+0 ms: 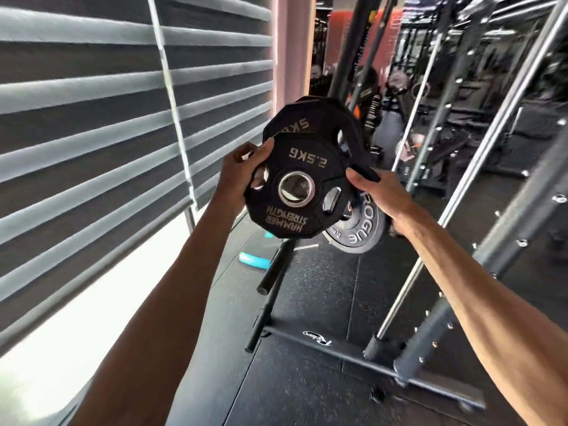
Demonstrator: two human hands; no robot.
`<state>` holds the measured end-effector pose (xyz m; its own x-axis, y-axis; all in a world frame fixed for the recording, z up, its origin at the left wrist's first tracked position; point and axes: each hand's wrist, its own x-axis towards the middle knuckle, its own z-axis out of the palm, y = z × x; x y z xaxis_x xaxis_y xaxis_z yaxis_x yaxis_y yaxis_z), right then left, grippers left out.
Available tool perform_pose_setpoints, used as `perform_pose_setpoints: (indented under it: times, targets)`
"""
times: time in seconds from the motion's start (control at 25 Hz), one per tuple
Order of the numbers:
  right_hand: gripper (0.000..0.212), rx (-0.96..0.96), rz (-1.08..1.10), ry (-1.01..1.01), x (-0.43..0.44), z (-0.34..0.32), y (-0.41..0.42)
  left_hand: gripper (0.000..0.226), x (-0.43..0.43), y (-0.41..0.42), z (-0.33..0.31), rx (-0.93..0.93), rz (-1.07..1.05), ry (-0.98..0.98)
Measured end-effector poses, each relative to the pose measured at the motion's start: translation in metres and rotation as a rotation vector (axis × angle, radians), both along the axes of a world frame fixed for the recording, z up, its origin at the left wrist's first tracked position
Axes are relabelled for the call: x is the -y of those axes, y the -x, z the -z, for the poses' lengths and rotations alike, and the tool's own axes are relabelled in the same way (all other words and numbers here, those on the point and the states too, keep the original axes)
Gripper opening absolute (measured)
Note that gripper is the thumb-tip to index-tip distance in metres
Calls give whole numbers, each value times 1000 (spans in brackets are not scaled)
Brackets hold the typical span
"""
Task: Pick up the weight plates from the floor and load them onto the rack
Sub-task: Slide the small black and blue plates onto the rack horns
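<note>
The 2.5 kg Hammer Strength plate [307,158] is held upright in the air, above the floor [307,296]. The left hand [246,167] curls round its left rim. The right hand [381,195] pinches a black edge just right of it, seemingly the rim of the 5 kg plate [307,118] lying against its back. A Rogue plate [362,235] hangs below and right of it. The peg is hidden. The job now is probably to keep the bores aligned, hold the plates square, and keep fingers out from behind.
</note>
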<state>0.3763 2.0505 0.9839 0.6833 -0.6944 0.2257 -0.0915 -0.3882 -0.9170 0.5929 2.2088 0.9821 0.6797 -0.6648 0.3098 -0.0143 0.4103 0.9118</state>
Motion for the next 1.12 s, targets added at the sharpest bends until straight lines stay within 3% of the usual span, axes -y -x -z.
perform_pose_setpoints:
  times: [0.12, 0.28, 0.52, 0.68, 1.0, 1.12]
  targets:
    - [26, 14, 78, -10, 3, -2, -1, 31, 18, -9, -4, 36, 60, -5]
    - [41, 35, 198, 12, 13, -2, -15, 31, 43, -24, -1, 31, 83, -20]
    - [41, 37, 283, -20, 11, -7, -33, 28, 69, -52, 1, 40, 51, -23]
    - [37, -75, 355, -19, 8, -27, -40, 27, 80, -61, 1, 68, -4, -11]
    - [68, -443, 301, -18, 38, -20, -41, 37, 100, -76, 4, 149, -10, 1]
    - [63, -449, 324, -11, 44, -10, -39, 36, 110, -77, 4, 221, -84, 13]
